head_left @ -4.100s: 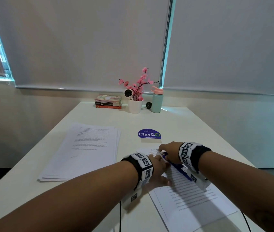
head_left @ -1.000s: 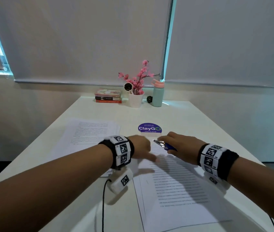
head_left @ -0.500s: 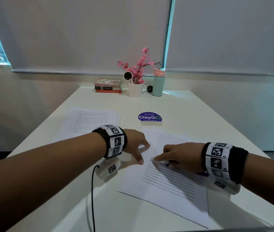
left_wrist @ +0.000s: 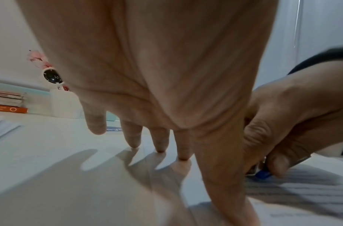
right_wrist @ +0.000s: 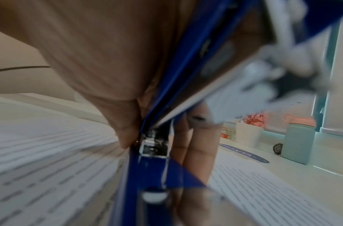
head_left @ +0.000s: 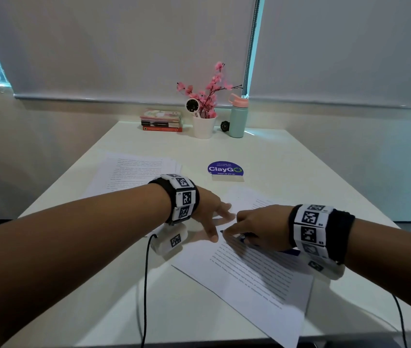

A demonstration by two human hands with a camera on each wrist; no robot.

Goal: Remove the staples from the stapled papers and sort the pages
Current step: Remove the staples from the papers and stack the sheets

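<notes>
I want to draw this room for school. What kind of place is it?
Probably an office or study room: a white table with printed papers, a stack of books, and a "ClayGo" clean-up sign such as shared workplaces use.

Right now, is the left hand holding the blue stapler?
No, the blue stapler is gripped by the right hand, while the left hand rests with spread fingers on the printed papers.

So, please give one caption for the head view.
Right hand works a blue stapler at the printed papers.
</notes>
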